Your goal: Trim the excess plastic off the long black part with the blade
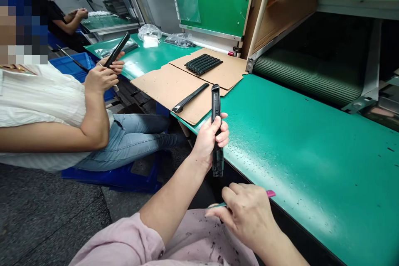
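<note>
My left hand is closed around a long black plastic part, holding it upright with its hollow, ribbed side towards me. Below it, over my lap, my right hand grips a slim tool; a pink end sticks out on one side and a thin greenish end by the thumb. The tool is apart from the part, and its middle is hidden in my fingers. A similar black part lies alone on the cardboard, beyond my left hand. Several more black parts lie there in a row.
Small black shavings dot the green table and my lap. A conveyor belt runs at the back right. At left a seated co-worker holds another black part. Plastic bags and a blue crate are farther back.
</note>
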Demonstrator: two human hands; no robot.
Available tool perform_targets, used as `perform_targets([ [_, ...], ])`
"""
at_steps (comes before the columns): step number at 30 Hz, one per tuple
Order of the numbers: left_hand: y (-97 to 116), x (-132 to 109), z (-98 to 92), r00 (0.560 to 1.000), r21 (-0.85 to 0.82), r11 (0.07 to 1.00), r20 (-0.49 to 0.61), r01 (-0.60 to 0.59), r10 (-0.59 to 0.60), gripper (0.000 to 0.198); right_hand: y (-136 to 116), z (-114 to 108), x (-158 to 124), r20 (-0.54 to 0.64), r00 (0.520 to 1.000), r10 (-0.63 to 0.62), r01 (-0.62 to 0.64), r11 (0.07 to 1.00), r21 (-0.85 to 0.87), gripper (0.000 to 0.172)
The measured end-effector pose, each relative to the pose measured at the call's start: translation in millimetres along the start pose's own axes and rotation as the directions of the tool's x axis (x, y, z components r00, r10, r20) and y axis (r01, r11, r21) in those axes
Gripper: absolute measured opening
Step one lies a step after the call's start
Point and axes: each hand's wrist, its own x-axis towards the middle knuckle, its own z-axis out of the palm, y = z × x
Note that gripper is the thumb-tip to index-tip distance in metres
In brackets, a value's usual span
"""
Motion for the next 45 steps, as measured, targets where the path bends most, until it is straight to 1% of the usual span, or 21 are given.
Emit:
perform_targets([
  [3,2.0,0.3,-1.0,1.000,0.043,0.999,0.005,-0.020,0.020,0.014,1.1,-6.4,-4.4,-0.075,0.988,0.135,-0.126,0.986,0.106,0.056],
  [6,2.6,-2.1,-0.3,0.998,0.083,0.995,-0.034,-0.048,0.050,0.018,6.8,-12.8,-4.4,-0.100,0.964,0.246,-0.228,0.960,0.164,0.041],
  [9,2.5,-4.8,1.4,0.993,0.114,0.992,-0.100,-0.053,0.065,0.026,11.8,-14.3,-4.8,-0.141,0.948,0.284,-0.246,0.939,0.241,0.030],
  [12,0.7,-6.5,2.0,0.982,0.203,0.977,-0.164,-0.059,0.094,0.038,14.7,-12.5,-5.8,-0.210,0.921,0.327,-0.246,0.909,0.335,0.024],
  [16,-4.0,-7.5,-0.4,0.978,0.332,0.938,-0.137,-0.102,0.155,0.048,14.6,-10.4,-5.3,-0.244,0.892,0.380,-0.259,0.873,0.414,0.018],
  [21,-6.4,-9.1,-2.7,0.980,0.401,0.909,-0.107,-0.113,0.169,0.054,12.1,-9.3,-3.8,-0.222,0.899,0.379,-0.235,0.842,0.485,0.013],
  [24,-7.6,-10.5,-2.1,0.987,0.412,0.906,-0.078,-0.095,0.139,0.055,12.5,-8.4,-2.6,-0.258,0.914,0.313,-0.176,0.878,0.445,0.014],
  [26,-10.2,-11.5,-1.5,0.996,0.384,0.922,-0.058,-0.047,0.075,0.054,13.6,-7.9,-0.3,-0.346,0.907,0.242,-0.112,0.928,0.356,0.018],
  [29,-16.5,-13.7,-0.8,0.998,0.334,0.941,-0.004,0.054,-0.056,0.052,16.7,-9.3,6.2,-0.508,0.854,0.117,-0.047,0.988,0.149,0.027],
  [31,-20.2,-15.1,-0.7,0.992,0.336,0.935,0.019,0.113,-0.127,0.052,18.9,-12.5,11.1,-0.589,0.801,0.107,-0.090,0.994,0.058,0.032],
  [32,-21.1,-15.4,-0.9,0.989,0.341,0.931,0.021,0.131,-0.147,0.052,19.7,-14.6,13.1,-0.611,0.781,0.127,-0.122,0.991,0.050,0.031],
  [33,-21.3,-15.2,-1.3,0.988,0.345,0.928,0.014,0.138,-0.152,0.052,20.0,-16.8,14.3,-0.608,0.778,0.157,-0.142,0.987,0.073,0.026],
  [34,-20.7,-14.5,-1.8,0.990,0.350,0.928,0.004,0.131,-0.141,0.053,19.7,-18.8,14.8,-0.573,0.799,0.184,-0.142,0.983,0.118,0.018],
  [35,-19.4,-13.3,-2.4,0.993,0.352,0.929,-0.007,0.112,-0.117,0.053,18.8,-20.2,14.3,-0.513,0.834,0.202,-0.131,0.976,0.172,0.009],
  [36,-17.5,-11.7,-3.0,0.996,0.354,0.932,-0.017,0.083,-0.082,0.053,17.5,-21.1,13.1,-0.437,0.874,0.212,-0.124,0.967,0.222,0.008],
  [37,-15.2,-10.0,-3.6,0.999,0.359,0.932,-0.023,0.048,-0.043,0.052,15.9,-21.1,11.4,-0.360,0.906,0.222,-0.129,0.956,0.263,0.016],
  [38,-12.8,-8.3,-4.1,1.000,0.368,0.930,-0.024,0.016,-0.008,0.051,14.2,-20.5,9.3,-0.295,0.926,0.237,-0.149,0.945,0.290,0.022],
  [40,-8.4,-6.0,-4.4,0.999,0.381,0.924,-0.019,-0.029,0.040,0.049,11.2,-18.0,5.6,-0.221,0.935,0.279,-0.208,0.932,0.297,0.028],
  [43,-3.8,-5.7,-3.7,0.996,0.398,0.914,-0.010,-0.073,0.084,0.049,6.4,-14.9,3.4,-0.130,0.929,0.345,-0.295,0.907,0.301,0.039],
  [44,-2.9,-6.2,-3.3,0.995,0.407,0.909,-0.009,-0.088,0.101,0.050,4.0,-14.7,3.5,-0.071,0.924,0.376,-0.335,0.885,0.322,0.043],
  [45,-2.1,-6.6,-2.8,0.993,0.421,0.901,-0.013,-0.103,0.120,0.050,1.2,-14.9,3.8,0.020,0.917,0.398,-0.378,0.851,0.364,0.047],
])
